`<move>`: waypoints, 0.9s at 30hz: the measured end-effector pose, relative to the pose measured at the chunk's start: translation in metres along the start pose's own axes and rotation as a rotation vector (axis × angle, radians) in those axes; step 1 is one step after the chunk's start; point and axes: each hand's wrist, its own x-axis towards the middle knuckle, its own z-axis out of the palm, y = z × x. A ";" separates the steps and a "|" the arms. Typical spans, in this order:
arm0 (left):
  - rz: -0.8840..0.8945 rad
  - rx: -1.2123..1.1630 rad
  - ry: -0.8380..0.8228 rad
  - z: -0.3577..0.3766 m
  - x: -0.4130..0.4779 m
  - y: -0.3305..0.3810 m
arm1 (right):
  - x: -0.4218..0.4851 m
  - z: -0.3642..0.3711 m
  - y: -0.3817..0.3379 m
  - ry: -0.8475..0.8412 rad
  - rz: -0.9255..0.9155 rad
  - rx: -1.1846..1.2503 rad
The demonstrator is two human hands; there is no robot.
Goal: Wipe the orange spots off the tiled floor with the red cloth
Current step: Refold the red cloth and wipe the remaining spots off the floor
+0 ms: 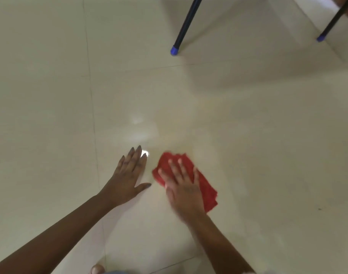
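The right hand (184,191) lies flat on the cloth (207,192), on the tiled floor (268,155). The left hand (127,178) rests just left of it; two furniture legs (186,26) stand well beyond.

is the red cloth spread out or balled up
Spread out: the red cloth lies flat, slightly rumpled, on the floor under the right hand.

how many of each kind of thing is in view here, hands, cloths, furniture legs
hands: 2, left hand and right hand
red cloth: 1
black furniture legs with blue tips: 2, nearer leg and farther leg
total: 5
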 end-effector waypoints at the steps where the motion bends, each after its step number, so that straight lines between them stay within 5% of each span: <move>1: 0.001 0.005 -0.003 0.000 0.006 0.000 | -0.019 0.001 0.003 -0.013 -0.034 0.008; 7: 0.056 0.049 -0.011 -0.009 0.060 0.002 | -0.021 -0.011 0.088 0.052 0.423 0.076; 13: 0.067 0.048 0.002 -0.023 0.122 -0.005 | 0.029 -0.026 0.150 0.028 0.610 0.107; 23: -0.001 0.124 -0.063 -0.033 0.163 -0.017 | 0.166 -0.051 0.183 0.054 0.645 0.140; 27: 0.008 0.152 -0.047 -0.033 0.163 -0.015 | 0.215 -0.055 0.145 0.033 0.494 0.121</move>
